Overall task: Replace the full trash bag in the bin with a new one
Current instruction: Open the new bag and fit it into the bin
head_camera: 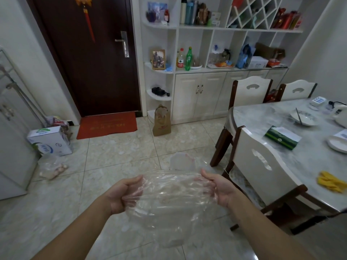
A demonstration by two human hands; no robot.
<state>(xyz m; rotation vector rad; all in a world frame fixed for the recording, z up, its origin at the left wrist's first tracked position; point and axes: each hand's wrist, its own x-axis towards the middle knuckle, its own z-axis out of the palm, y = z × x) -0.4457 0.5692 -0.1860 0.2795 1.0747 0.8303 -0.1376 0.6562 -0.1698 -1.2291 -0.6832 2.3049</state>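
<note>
A clear, thin plastic trash bag (169, 199) is stretched between both my hands at waist height over the tiled floor. My left hand (124, 194) grips its left edge, fingers curled into the film. My right hand (217, 186) holds the right edge, with the plastic bunched over its fingers. The bag's mouth is pulled apart and its body sags downward, and one handle loop (181, 161) sticks up behind it. No bin shows in this view.
A dining table (300, 156) with white chairs (262, 166) stands close on the right. On the left are a white cardboard box (50, 141) and a clear bag of eggs (52, 167). Ahead are a brown paper bag (161, 121), a red doormat (108, 125) and a dark door (93, 53).
</note>
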